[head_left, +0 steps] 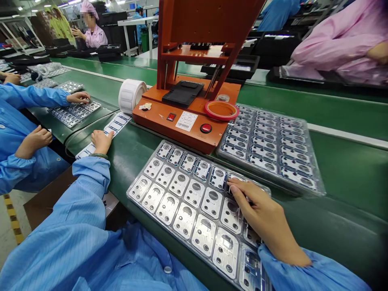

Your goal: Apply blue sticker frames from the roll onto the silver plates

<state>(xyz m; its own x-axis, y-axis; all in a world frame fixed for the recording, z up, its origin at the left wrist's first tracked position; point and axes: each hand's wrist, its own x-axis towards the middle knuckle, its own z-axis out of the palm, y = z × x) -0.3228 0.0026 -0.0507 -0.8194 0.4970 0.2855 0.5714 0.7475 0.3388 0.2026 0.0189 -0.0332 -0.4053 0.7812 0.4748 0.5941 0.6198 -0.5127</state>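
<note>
My left hand (101,141) lies flat on a strip of white and blue labels (117,127), which runs across the green conveyor bench (342,173) from a white label roll (130,96). My right hand (260,214) reaches over a clear plastic tray (145,166) of silver metal plates. Its fingertips touch a plate at the right end of the far row. Blue-edged labels cover that far row, while the nearer plates show bare metal. Whether those fingers pinch anything is hidden.
An orange press machine (182,117) with a red button (206,128) and a red ring (221,110) stands ahead. A second tray of plates (222,137) lies to its right. A co-worker's hand (78,97) rests on another tray at left; other workers sit beyond.
</note>
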